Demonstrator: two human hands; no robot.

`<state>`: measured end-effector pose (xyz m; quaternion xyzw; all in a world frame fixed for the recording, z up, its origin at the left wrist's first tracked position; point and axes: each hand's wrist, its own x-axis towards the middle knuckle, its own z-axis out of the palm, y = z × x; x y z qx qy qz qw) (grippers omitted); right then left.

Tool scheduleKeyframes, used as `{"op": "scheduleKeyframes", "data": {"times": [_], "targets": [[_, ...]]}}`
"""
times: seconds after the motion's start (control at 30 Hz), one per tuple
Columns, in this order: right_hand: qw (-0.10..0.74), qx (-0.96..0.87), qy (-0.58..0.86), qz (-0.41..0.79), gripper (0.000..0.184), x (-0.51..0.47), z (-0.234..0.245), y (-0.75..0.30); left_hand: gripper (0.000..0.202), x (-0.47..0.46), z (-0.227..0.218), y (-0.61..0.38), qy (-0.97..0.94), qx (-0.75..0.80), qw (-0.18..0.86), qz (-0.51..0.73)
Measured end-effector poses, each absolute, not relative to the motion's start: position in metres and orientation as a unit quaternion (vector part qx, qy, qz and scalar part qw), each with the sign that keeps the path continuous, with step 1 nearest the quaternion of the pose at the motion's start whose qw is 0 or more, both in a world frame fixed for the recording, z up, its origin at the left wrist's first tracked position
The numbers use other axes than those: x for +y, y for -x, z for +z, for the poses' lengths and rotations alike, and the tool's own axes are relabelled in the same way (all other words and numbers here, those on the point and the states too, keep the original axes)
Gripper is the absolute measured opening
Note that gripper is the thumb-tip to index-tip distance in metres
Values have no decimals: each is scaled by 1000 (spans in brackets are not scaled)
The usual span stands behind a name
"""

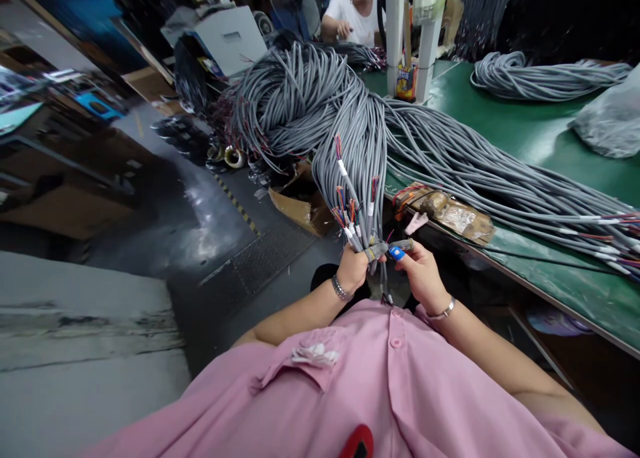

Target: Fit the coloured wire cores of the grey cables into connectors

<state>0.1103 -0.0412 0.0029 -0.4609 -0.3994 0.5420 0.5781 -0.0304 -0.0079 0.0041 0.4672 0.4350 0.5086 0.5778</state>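
My left hand is closed around a bunch of grey cable ends with white sleeves and coloured stripped wires sticking up. My right hand sits beside it, its taped fingertips pinching one grey cable end that runs between the two hands. The thumb wears blue tape. The cables rise from my hands to a big pile of grey cables hanging off the edge of the green table. Both wrists carry a metal bracelet.
More grey cables stretch right along the table, ending in coloured wires. A taped brown block lies at the table edge. Another coil and a plastic bag lie far right. A person in white sits behind. A cardboard box stands on the floor.
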Motion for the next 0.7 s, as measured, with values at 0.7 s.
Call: {"op": "scheduleKeyframes", "data": {"times": [0.7], "targets": [[590, -351, 451, 571, 25, -38, -13, -110, 26, -6, -3, 30, -484, 431, 597, 473]]}}
